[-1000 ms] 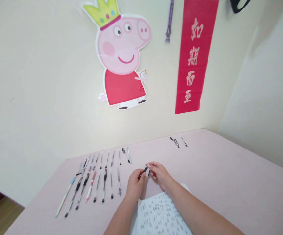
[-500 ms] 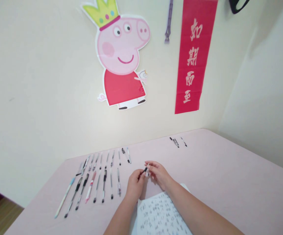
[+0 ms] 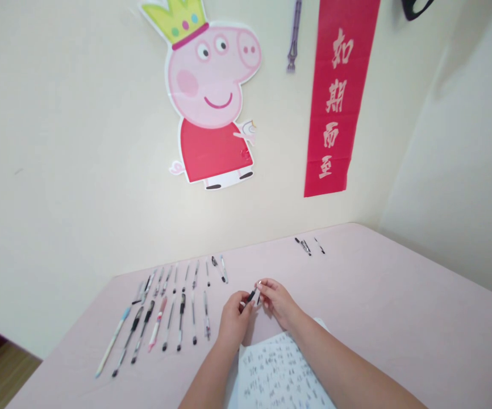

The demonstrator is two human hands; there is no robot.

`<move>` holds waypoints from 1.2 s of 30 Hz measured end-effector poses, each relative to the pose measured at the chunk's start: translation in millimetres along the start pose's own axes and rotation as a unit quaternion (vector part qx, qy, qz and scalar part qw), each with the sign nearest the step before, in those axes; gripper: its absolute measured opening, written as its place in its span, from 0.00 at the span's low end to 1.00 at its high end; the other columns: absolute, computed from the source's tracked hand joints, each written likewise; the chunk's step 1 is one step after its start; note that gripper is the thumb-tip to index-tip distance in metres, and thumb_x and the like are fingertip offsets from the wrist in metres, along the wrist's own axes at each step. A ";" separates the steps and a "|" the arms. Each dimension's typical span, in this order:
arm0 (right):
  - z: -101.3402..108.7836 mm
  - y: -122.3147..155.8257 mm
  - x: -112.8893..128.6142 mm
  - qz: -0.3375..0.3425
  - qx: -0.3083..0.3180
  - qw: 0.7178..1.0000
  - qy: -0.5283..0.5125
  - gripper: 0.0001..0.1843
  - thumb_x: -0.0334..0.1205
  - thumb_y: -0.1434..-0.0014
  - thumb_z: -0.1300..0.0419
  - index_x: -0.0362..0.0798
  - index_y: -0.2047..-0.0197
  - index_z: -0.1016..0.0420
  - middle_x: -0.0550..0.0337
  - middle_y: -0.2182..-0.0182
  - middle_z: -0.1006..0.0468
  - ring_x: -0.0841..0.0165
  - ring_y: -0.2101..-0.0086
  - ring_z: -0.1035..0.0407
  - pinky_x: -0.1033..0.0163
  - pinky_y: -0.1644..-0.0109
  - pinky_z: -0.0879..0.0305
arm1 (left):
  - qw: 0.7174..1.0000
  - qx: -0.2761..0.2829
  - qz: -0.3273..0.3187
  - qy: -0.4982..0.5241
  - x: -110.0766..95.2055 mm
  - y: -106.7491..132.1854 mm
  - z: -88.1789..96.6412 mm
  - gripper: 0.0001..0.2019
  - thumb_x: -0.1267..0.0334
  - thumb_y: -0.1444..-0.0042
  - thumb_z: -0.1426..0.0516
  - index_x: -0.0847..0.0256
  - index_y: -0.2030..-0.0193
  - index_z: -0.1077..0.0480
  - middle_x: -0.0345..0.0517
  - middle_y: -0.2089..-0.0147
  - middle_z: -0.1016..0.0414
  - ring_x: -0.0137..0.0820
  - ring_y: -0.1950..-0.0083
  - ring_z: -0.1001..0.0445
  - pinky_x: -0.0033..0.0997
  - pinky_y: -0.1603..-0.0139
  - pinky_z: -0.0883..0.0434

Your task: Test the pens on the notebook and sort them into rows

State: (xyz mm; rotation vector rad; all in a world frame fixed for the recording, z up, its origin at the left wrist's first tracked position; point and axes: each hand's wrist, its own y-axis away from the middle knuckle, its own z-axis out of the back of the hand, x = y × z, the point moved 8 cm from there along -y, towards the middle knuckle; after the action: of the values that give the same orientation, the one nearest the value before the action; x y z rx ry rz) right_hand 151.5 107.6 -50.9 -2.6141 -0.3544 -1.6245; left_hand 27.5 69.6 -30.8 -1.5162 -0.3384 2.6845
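Observation:
My left hand [image 3: 234,319] is closed around a black pen [image 3: 251,295], whose body is mostly hidden in the fingers. The pen's front end slants up to the right. Close against it, my right hand [image 3: 279,302] pinches that upper end between thumb and fingertips. A small dark piece [image 3: 258,300] shows just below the right fingertips; whether it is a cap or another pen part I cannot tell. Under both forearms lies a sheet of paper [image 3: 278,372] covered in handwriting.
Two rows of pens lie on the pink tabletop [image 3: 378,318] to the left, among them a pink pen [image 3: 157,325] and a blue-and-cream pen [image 3: 112,342]. A few black pens [image 3: 303,246] rest near the wall at the back right. A pig cutout [image 3: 216,108] and red banner [image 3: 335,102] hang above.
The fingers of my right hand have drawn closer together at the pen's upper end. My left hand stays nearly in place, and the view has shifted slightly.

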 end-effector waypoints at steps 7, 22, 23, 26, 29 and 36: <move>4.1 -0.1 10.9 0.041 -0.029 0.999 -0.016 0.17 0.47 0.60 0.32 0.44 0.71 0.27 0.62 0.77 0.28 0.78 0.81 0.42 0.72 0.81 0.50 | 1.000 0.002 -0.013 -0.025 0.5 -0.3 1.0 0.10 0.60 0.48 0.48 0.61 0.64 0.30 0.43 0.67 0.27 0.27 0.71 0.32 0.28 0.67 0.36; -5.4 9.0 22.9 0.215 -0.042 0.860 0.462 0.10 0.33 0.49 0.46 0.45 0.70 0.23 0.56 0.72 0.24 0.68 0.71 0.33 0.64 0.64 0.38 | 0.997 -0.058 -0.026 -0.039 3.5 -1.9 15.4 0.13 0.58 0.45 0.49 0.62 0.62 0.28 0.46 0.65 0.27 0.31 0.67 0.30 0.32 0.63 0.34; -8.2 11.0 23.1 0.215 -0.035 0.851 0.479 0.09 0.32 0.49 0.46 0.46 0.69 0.24 0.57 0.72 0.24 0.68 0.71 0.33 0.64 0.64 0.38 | 0.997 -0.061 -0.025 -0.037 4.5 -2.2 15.8 0.13 0.58 0.45 0.49 0.62 0.62 0.28 0.46 0.65 0.26 0.31 0.67 0.30 0.32 0.63 0.34; -15.0 17.0 24.9 0.213 -0.023 0.825 0.523 0.08 0.30 0.49 0.46 0.47 0.69 0.25 0.59 0.72 0.25 0.69 0.71 0.34 0.66 0.64 0.40 | 0.997 -0.066 -0.022 -0.030 6.7 -2.6 16.5 0.14 0.58 0.45 0.49 0.63 0.62 0.28 0.47 0.65 0.26 0.32 0.66 0.30 0.33 0.63 0.34; -21.4 22.0 26.3 0.218 -0.011 0.791 0.572 0.08 0.30 0.47 0.46 0.48 0.69 0.26 0.60 0.71 0.26 0.69 0.68 0.33 0.66 0.63 0.41 | 0.997 -0.068 -0.017 -0.021 7.3 -2.4 16.9 0.14 0.57 0.45 0.49 0.63 0.62 0.28 0.47 0.65 0.26 0.32 0.66 0.30 0.33 0.62 0.34; -27.6 25.5 19.3 0.216 0.019 0.753 0.621 0.09 0.28 0.48 0.45 0.50 0.67 0.26 0.59 0.66 0.28 0.68 0.64 0.33 0.67 0.61 0.41 | 0.997 -0.069 -0.010 -0.015 8.0 -2.6 16.7 0.13 0.57 0.46 0.49 0.63 0.61 0.28 0.47 0.65 0.26 0.32 0.66 0.30 0.32 0.63 0.34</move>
State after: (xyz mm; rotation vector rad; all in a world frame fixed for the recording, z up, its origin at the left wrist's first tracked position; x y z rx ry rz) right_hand 140.9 81.7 -19.2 -0.9243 0.2761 -2.5270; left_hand 9.0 70.4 -28.7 -1.4976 -0.5476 2.7225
